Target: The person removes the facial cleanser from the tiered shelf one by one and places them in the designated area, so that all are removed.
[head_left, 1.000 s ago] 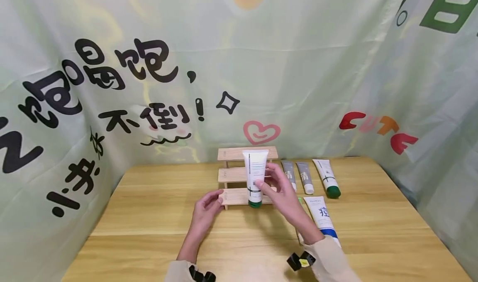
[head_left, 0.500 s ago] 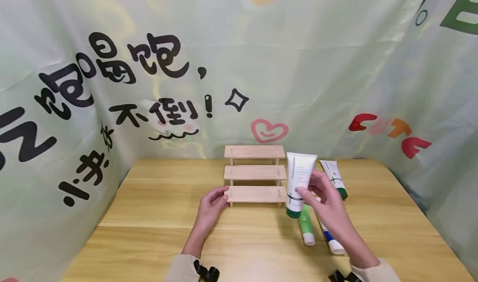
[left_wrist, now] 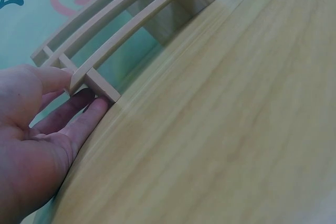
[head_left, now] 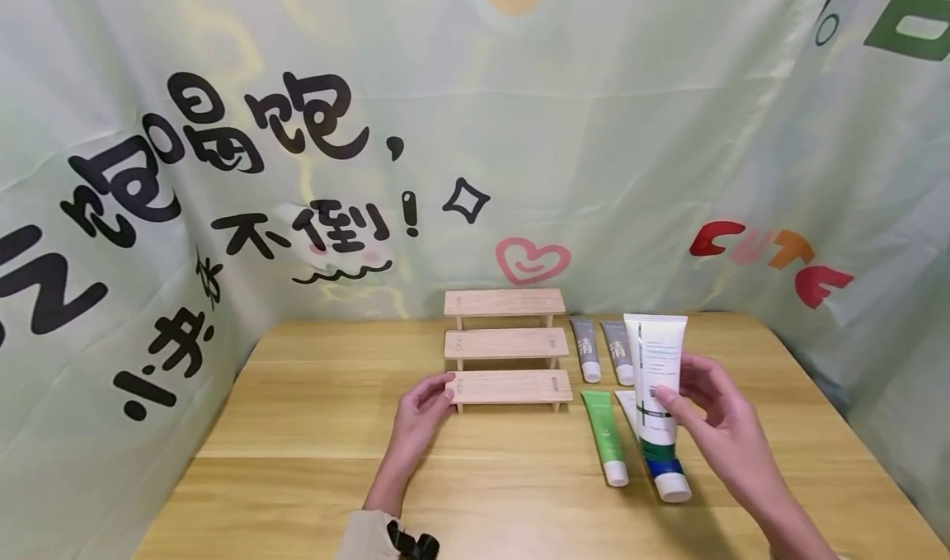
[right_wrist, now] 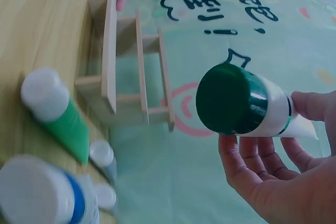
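My right hand (head_left: 723,428) grips a white squeeze tube (head_left: 659,370) with a dark green cap (right_wrist: 231,100), thumb on one side and fingers on the other. The tube is upright, cap down, and overlaps a white and blue tube (head_left: 674,484) in the head view. At the left end of the lowest step, my left hand (head_left: 419,416) holds a three-tier wooden rack (head_left: 512,387). The left wrist view shows that thumb on the step's end and the fingertips (left_wrist: 94,111) by its leg.
Right of the rack, a green tube (head_left: 604,436) and two grey tubes (head_left: 585,350) lie on the wooden table (head_left: 334,428). A printed cloth (head_left: 609,131) hangs behind the table and along its sides.
The white tube with the green cap has moved right in my right hand, from in front of the rack to over the lying tubes. My left hand stays at the rack's end.
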The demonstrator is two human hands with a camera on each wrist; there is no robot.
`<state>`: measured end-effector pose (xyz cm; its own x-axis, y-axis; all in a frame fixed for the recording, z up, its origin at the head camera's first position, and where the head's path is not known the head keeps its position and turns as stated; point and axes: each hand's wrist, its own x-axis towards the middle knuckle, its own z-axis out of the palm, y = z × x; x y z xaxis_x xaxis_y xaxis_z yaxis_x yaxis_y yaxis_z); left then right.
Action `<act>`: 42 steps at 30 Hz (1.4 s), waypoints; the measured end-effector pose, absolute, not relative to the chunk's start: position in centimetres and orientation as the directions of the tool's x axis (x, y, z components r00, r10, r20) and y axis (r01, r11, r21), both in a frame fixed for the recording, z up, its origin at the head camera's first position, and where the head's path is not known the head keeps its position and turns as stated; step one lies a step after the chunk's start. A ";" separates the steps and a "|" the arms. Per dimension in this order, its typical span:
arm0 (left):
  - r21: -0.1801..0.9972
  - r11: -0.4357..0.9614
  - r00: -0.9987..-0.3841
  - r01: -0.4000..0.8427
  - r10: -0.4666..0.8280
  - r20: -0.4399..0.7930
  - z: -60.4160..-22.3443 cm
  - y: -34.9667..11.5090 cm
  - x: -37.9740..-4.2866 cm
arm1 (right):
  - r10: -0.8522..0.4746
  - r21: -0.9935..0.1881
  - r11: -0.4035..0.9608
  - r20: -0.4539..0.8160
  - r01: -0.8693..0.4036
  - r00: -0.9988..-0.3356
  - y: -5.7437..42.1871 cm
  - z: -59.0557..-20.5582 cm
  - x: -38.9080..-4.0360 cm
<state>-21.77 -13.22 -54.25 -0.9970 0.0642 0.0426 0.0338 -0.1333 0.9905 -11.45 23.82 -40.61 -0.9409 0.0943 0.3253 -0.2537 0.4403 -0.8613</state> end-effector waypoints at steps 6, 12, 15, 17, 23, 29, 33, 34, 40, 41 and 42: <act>0.990 -0.138 -0.996 0.042 0.069 0.052 -54.0 -13.1 -21.9 | 0.219 -0.836 0.535 0.278 -0.124 -0.935 26.1 -41.2 -10.6; 0.992 -0.119 -0.996 0.046 0.074 0.055 -54.0 -13.4 -21.7 | 0.265 -0.834 0.547 0.250 -0.068 -0.931 27.7 -42.8 -10.0; 0.993 -0.111 -0.996 0.045 0.073 0.053 -54.0 -13.3 -21.7 | 0.285 -0.835 0.549 0.231 -0.040 -0.930 28.6 -43.6 -9.6; 0.993 -0.112 -0.995 0.043 0.080 0.052 -54.0 -13.1 -21.8 | 0.309 -0.829 0.560 0.190 0.017 -0.932 29.2 -44.1 -9.4; 0.993 -0.117 -0.996 0.027 0.081 0.037 -54.1 -13.0 -21.8 | 0.353 -0.777 0.598 0.037 0.196 -0.935 30.7 -45.1 -9.7; 0.992 -0.120 -0.998 0.037 0.054 0.044 -54.0 -13.4 -21.8 | 0.306 -0.717 0.657 -0.027 0.231 -0.952 31.8 -46.4 -10.4; 0.992 -0.123 -0.996 0.033 0.073 0.042 -54.1 -13.4 -21.9 | 0.268 -0.690 0.671 -0.116 0.271 -0.957 32.9 -47.0 -10.6; 0.992 -0.122 -0.996 0.028 0.077 0.038 -54.1 -13.4 -21.9 | 0.259 -0.680 0.677 -0.137 0.281 -0.956 33.1 -47.1 -10.6; 0.992 -0.124 -0.997 0.033 0.062 0.040 -53.9 -13.1 -21.9 | 0.165 -0.654 0.718 -0.171 0.237 -0.971 34.1 -47.6 -11.2; 0.992 -0.126 -0.998 0.033 0.055 0.040 -53.9 -13.2 -21.9 | 0.146 -0.650 0.726 -0.175 0.225 -0.974 34.2 -47.6 -11.4; 0.991 -0.127 -0.998 0.030 0.048 0.037 -53.9 -13.2 -21.9 | 0.130 -0.647 0.732 -0.180 0.217 -0.975 34.3 -47.6 -11.5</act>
<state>-21.88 -13.15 -53.93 -0.9982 0.0482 0.0365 0.0301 -0.1267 0.9915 -11.52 34.28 -47.64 -0.9751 0.1298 -0.1798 0.2166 0.7315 -0.6465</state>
